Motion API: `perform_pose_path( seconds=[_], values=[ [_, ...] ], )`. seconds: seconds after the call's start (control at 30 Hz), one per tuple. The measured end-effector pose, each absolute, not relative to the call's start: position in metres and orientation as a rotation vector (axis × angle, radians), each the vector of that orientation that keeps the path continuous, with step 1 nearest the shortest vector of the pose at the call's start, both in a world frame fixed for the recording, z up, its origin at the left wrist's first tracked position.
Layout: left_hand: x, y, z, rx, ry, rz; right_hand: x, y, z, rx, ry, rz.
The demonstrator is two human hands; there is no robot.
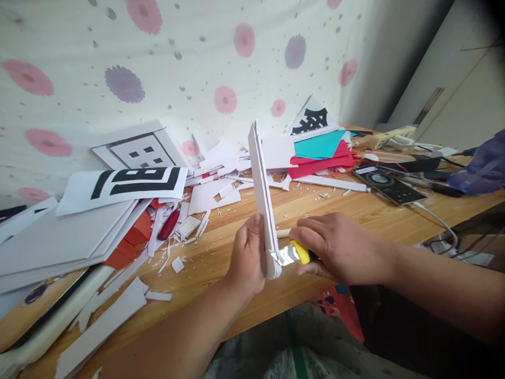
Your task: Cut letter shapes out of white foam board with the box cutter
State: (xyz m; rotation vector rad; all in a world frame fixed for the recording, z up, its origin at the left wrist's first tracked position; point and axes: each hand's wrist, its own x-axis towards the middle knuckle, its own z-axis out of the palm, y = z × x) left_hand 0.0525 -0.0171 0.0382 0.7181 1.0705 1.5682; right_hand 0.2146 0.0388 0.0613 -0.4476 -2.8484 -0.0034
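My left hand [249, 255] grips a stack of white foam board pieces [261, 184] near its lower end, holding it upright and edge-on above the table. In my right hand [335, 247] is a yellow utility knife [300, 252], its blade out and pointing left. The blade meets the lower right edge of the stack, where thin layers stand apart. My left fingers behind the board are hidden. Close behind my right thumb and index finger, a pale stick-like piece [283, 232] shows; I cannot tell what it is.
White scraps [215, 196] and a dark red tool handle [169, 225] litter the wooden table [221, 237]. White boards [71, 237] and a printed sheet [126, 187] are piled left. Teal sheets [319, 146] and red sheets [321, 164] lie behind. A phone [389, 184] with a cable sits right.
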Motion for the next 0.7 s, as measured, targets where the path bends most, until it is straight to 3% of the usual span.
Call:
perform_pose_path(
  seconds=[0.7],
  values=[
    [0.0530,-0.0186,0.0375,0.757,1.050,1.567,0.2146,0.0401,0.0621,-0.453,-2.804,-0.076]
  ],
)
